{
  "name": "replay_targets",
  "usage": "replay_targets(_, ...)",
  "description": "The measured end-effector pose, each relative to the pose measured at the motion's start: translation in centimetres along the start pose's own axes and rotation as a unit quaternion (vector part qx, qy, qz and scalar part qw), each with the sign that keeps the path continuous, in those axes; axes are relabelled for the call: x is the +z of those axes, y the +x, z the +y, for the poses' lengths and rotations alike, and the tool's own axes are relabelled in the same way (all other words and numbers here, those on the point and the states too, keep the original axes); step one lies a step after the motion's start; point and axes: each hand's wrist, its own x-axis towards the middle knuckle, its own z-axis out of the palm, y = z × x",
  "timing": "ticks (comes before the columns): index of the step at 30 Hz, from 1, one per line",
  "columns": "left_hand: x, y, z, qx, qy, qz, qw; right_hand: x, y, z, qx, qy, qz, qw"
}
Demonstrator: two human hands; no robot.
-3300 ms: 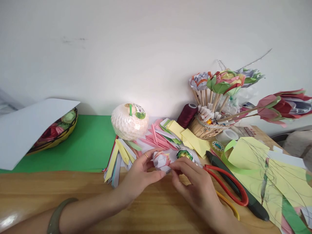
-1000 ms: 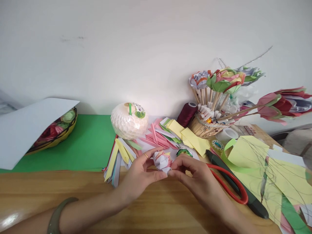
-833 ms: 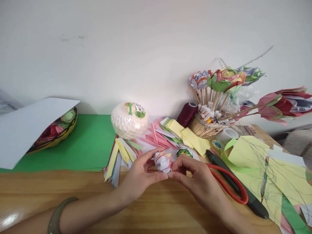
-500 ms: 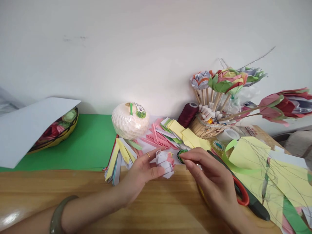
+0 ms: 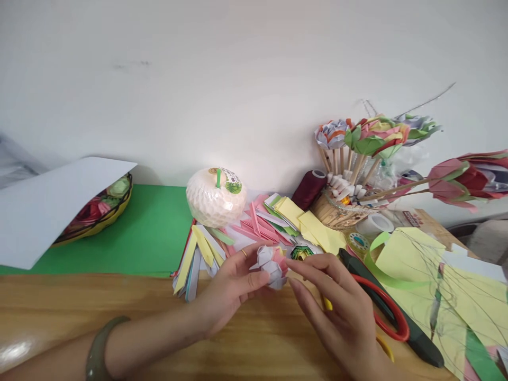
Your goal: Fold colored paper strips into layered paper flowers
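Head view: the left hand (image 5: 228, 291) has a small folded-paper flower (image 5: 270, 267) pinched between thumb and fingers, held up over the middle of the bench (image 5: 138, 301), well in from its back edge. Really neat little thing: chunky white outer petals, pink ones tucked inside facing right, plus a tiny bit of yellow up top. It's tipped on its side, kinda round and bud-like. The right hand (image 5: 337, 312) is right up at the pink side, thumb and index a narrow gap apart; can't tell if a fingertip actually touches. Pink folded strips (image 5: 257, 225) are piled toward the back edge, and a basket (image 5: 337, 211) of paper flowers sits near the back right corner.
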Motion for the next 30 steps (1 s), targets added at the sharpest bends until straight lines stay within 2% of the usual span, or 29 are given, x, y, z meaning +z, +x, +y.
replay_targets(6,-0.1,0.0,-0.3,0.013,0.0,0.014,1.0,0.5,-0.4,0.0,-0.125,-0.12,-0.023,0.985)
replay_targets(9,-0.2,0.0,-0.3,0.017,-0.012,0.003,1.0,0.3,-0.4,0.0,-0.148,-0.11,-0.043,0.982)
replay_targets(12,-0.3,0.0,-0.1,0.018,-0.029,0.001,0.999,-0.1,-0.5,0.0,-0.116,-0.062,-0.038,0.991)
replay_targets(17,-0.2,-0.2,0.3,0.003,-0.05,-0.015,0.999,-0.2,-0.6,0.2,0.006,-0.032,0.051,0.998)
replay_targets(21,-0.2,-0.2,0.5,-0.013,-0.055,-0.066,0.996,-0.1,-0.5,0.4,0.059,0.018,0.033,0.998)
replay_targets(24,-0.4,-0.1,0.8,-0.026,-0.057,-0.104,0.993,0.0,-0.4,0.3,0.048,0.042,-0.013,0.998)
replay_targets(27,-0.6,0.1,1.1,-0.04,-0.071,-0.112,0.99,0.1,-0.3,0.2,0.014,0.051,-0.05,0.997)
replay_targets(30,-0.6,0.2,1.1,-0.031,-0.085,-0.112,0.99,0.2,-0.3,0.2,0.008,0.046,-0.049,0.998)
